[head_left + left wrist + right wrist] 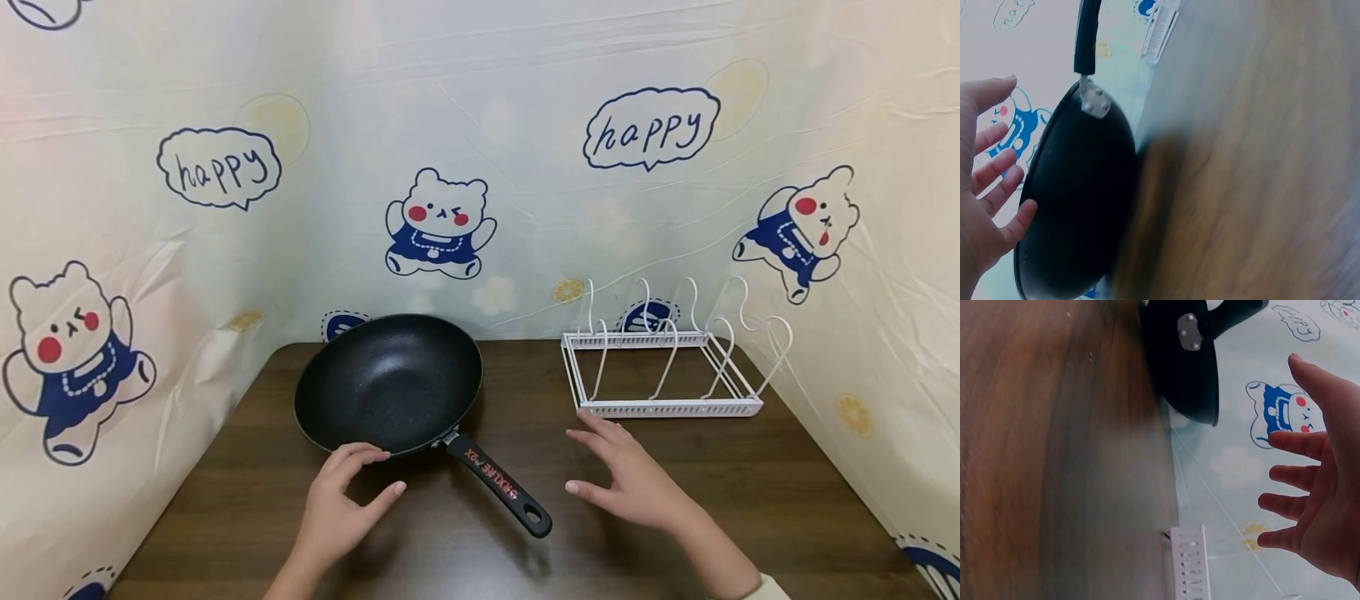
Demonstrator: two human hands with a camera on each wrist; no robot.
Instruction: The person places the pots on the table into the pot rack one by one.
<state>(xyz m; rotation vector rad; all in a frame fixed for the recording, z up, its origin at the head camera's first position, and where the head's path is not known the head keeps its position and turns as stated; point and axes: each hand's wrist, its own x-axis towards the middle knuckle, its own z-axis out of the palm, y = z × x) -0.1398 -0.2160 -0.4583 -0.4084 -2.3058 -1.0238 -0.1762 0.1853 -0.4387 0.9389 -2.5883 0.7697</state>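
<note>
A black frying pan (390, 383) with a long dark handle (498, 483) sits on the left half of the table, its handle angled toward the front right. My left hand (341, 500) is at the pan's near rim, fingers spread and loosely bent, gripping nothing. In the left wrist view the same hand (991, 181) overlaps the edge of the pan (1079, 200). To the right of the handle, my right hand (630, 475) hovers with fingers apart and holds nothing. Its fingertips are just in front of a white rack (675, 408). The right wrist view shows that hand (1322, 481) spread wide.
The white rack has several upright curved hooks and stands at the back right of the brown wooden table (465, 550). A pale cloth (525, 208) with cartoon bears hangs behind the table and along both sides.
</note>
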